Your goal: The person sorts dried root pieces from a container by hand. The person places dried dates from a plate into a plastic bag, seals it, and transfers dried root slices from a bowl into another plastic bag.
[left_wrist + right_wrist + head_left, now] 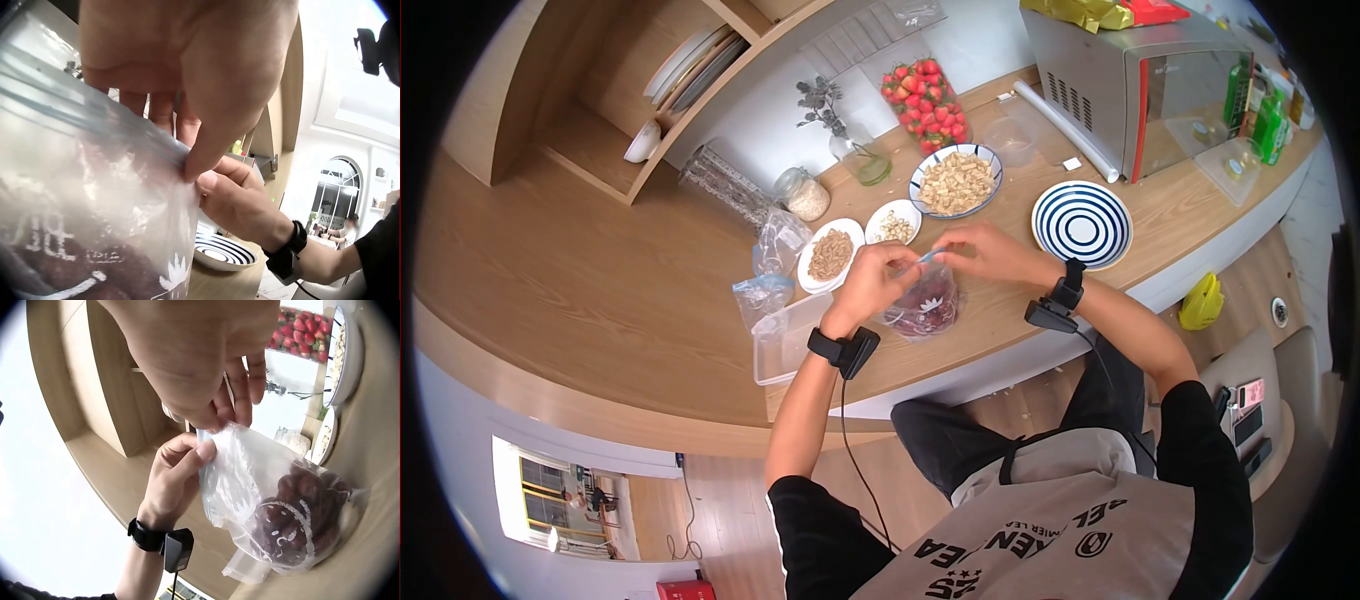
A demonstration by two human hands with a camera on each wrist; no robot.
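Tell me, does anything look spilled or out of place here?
A yellow bag lies on the floor, an odd spot beside a food counter. Pale flecks near the person's legs could be crumbs, but they're too small to identify. I see no spill on the counter.

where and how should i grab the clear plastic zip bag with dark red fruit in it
Likely best by the thin bluish zip strip along its top edge, pinched from above. The clear plastic zip bag has flat film up there, while the rounded dark red fruit bulges its lower part, which would probably be harder to pinch.
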